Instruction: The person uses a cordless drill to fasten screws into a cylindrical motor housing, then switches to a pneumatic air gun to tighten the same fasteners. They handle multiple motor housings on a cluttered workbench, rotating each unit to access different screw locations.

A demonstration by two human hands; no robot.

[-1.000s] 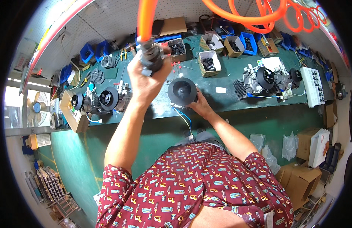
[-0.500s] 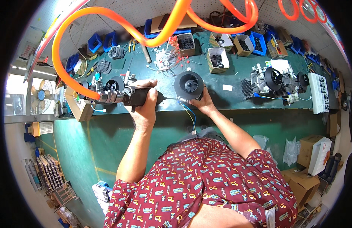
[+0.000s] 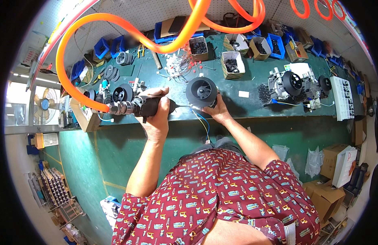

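Observation:
My left hand (image 3: 157,116) is closed round a black pneumatic screwdriver (image 3: 150,106), held level, with its metal tail joined to an orange coiled air hose (image 3: 80,96). The driver's thin bit points right and reaches the lower side of a blower motor with a round black fan wheel (image 3: 201,92). My right hand (image 3: 218,111) grips that blower motor from its lower right side, near the front edge of the green workbench (image 3: 246,110). Blue and yellow wires (image 3: 206,122) hang from the motor over the bench edge. The screw at the bit's tip is too small to make out.
Similar blower assemblies stand to the right (image 3: 289,83) and left (image 3: 123,93). Boxes of small black parts (image 3: 233,65) and blue bins (image 3: 276,45) line the back. A cable bundle (image 3: 178,65) lies behind the motor, and a white tray (image 3: 343,98) stands far right. The orange hose arches overhead.
The view has shifted slightly. Both hands keep their grip, and the driver's bit stays against the blower motor's side.

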